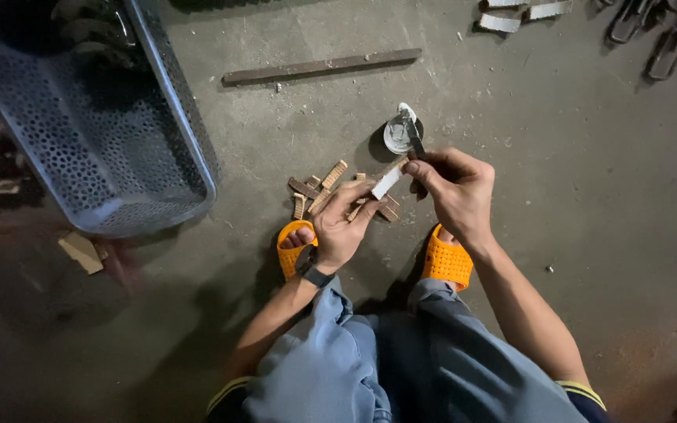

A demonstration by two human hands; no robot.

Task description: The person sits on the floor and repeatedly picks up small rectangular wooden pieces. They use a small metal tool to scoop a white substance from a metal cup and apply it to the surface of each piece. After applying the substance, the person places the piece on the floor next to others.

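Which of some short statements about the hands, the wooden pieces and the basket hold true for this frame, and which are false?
1. The left hand holds a small flat piece. True.
2. The right hand holds a brush. True.
3. The small wooden pieces lie inside the perforated basket. False: they lie on the floor by the feet.
4. The sandals are blue. False: orange.
5. A long wooden strip lies on the floor. True.
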